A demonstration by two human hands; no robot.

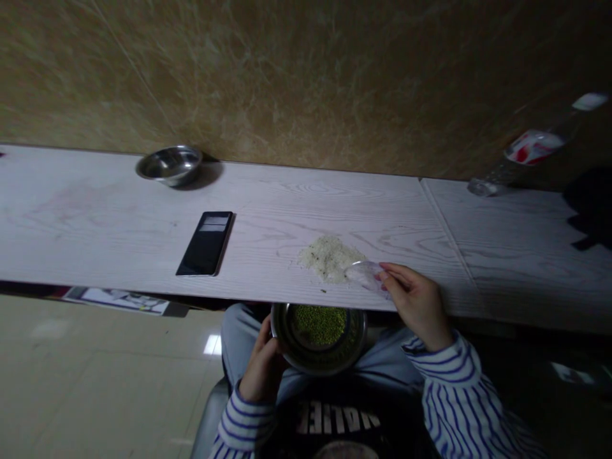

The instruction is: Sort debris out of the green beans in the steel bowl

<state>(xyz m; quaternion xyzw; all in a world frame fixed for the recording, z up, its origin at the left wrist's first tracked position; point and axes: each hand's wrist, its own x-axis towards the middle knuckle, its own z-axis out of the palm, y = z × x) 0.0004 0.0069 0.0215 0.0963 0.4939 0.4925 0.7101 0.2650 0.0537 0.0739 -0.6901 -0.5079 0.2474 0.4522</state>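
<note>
My left hand grips the left rim of a steel bowl just below the table's front edge, above my lap. Green mung beans lie in its bottom. My right hand pinches a clear plastic cup that lies tilted on its side. The cup's mouth points left and touches the right edge of a pile of white rice. Dark specks show among the grains, and a few grains are scattered around the pile.
A black phone lies on the pale wooden table, left of the rice. Behind it an empty steel bowl stands near the wall. A plastic bottle and a dark object are at the right.
</note>
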